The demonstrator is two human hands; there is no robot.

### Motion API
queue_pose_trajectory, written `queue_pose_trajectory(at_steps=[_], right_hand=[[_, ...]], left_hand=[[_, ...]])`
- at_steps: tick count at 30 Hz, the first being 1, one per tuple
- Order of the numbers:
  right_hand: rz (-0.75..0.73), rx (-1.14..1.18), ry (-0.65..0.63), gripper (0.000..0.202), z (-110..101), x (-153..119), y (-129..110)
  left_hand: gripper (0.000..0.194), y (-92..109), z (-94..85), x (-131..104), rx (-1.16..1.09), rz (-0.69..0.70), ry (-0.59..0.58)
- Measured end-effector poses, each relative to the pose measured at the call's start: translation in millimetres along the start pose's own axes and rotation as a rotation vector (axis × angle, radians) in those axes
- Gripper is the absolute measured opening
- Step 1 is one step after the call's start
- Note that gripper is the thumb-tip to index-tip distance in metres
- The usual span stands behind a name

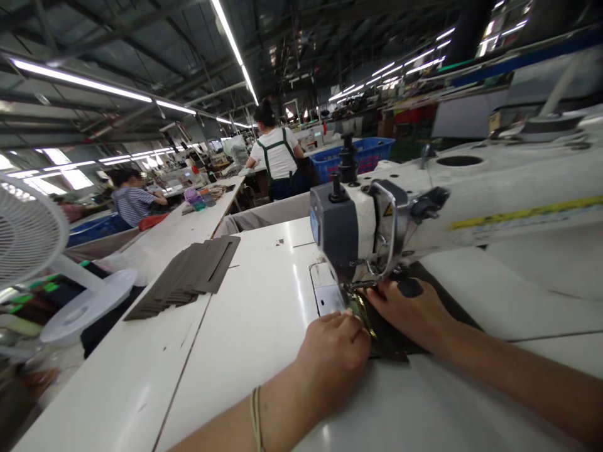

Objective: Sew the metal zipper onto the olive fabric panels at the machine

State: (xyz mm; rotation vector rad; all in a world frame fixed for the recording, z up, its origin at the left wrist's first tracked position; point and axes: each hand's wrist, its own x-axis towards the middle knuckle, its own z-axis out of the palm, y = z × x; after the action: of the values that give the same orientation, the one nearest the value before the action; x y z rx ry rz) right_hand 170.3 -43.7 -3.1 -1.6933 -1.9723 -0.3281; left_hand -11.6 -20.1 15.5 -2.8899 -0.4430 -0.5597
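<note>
A dark olive fabric piece (389,339) lies flat on the white table under the head of a sewing machine (346,232). A shiny yellowish strip (366,315) runs along it by the needle area; I cannot make out its kind. My left hand (334,351) is closed, its curled fingers at the near left edge of the fabric, beside the metal plate (327,292). My right hand (414,311) rests on the fabric with its fingers stretched toward the presser foot. Its fingertips are partly hidden by the machine.
A fanned stack of dark grey-brown panels (188,276) lies left on the table. A white fan (89,301) stands at the far left. Beyond are a blue basket (372,150), one person in a white shirt (280,154) and another in stripes (134,204).
</note>
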Motion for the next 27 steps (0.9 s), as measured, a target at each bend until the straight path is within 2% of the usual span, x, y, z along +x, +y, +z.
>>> queue_pose_trajectory(at_steps=[5, 7, 10, 14, 22, 27], right_hand=[[-0.359, 0.111, 0.008, 0.034, -28.0, -36.6, -20.9], [-0.454, 0.108, 0.036, 0.035, -32.2, -45.3, -25.6], [-0.486, 0.105, 0.045, 0.036, -31.0, -46.0, -26.4], [-0.498, 0.119, 0.049, 0.039, -27.9, -38.9, -23.0], [-0.486, 0.173, 0.102, 0.044, -22.2, -27.8, -17.7], [-0.453, 0.16, 0.143, 0.047, -12.9, -24.6, -12.8]], left_hand=[[0.012, 3.8, -1.2, -5.9, -0.079, -0.05, 0.008], [0.016, 7.3, -2.5, -10.7, -0.143, -0.084, 0.014], [0.021, 11.7, -1.3, -17.7, -0.209, -0.13, 0.078], [0.022, 10.9, 3.2, -19.7, -0.24, -0.11, 0.136], [0.023, -0.1, 0.8, -3.5, -0.171, -0.069, 0.184], [0.027, -8.0, 3.8, 1.8, -0.185, -0.052, 0.149]])
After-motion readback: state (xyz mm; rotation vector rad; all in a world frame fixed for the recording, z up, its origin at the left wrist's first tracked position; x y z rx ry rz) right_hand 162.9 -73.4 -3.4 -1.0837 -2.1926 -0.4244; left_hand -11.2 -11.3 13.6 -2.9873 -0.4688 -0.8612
